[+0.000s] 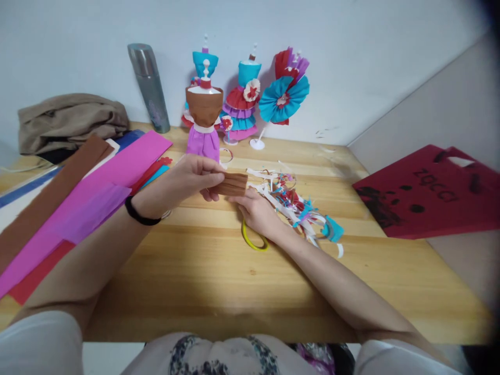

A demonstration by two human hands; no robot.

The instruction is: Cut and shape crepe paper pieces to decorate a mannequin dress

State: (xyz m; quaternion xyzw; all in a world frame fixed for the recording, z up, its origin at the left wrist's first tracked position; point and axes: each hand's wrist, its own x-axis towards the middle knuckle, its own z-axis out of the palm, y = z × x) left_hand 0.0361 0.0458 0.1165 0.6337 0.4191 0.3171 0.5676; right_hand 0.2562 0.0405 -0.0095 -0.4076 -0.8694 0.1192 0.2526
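A folded, pleated strip of brown crepe paper (235,184) is pinched at its left end between the thumb and fingers of my left hand (201,176). My right hand (257,211) is at the strip's lower right edge with its fingers curled against it; part of this grip is hidden. Below the right hand lies a yellow loop (255,240) on the table, partly covered by the hand. Just behind the strip stands a small dress form (204,109) with a brown crepe top and a purple skirt.
Paper scraps (292,200) lie right of my hands on the wooden table (187,281). Coloured crepe sheets (97,182) cover the left side. Against the wall stand a flask (150,91), decorated forms (241,99) and a blue paper flower (283,99). A red bag (433,192) is at right.
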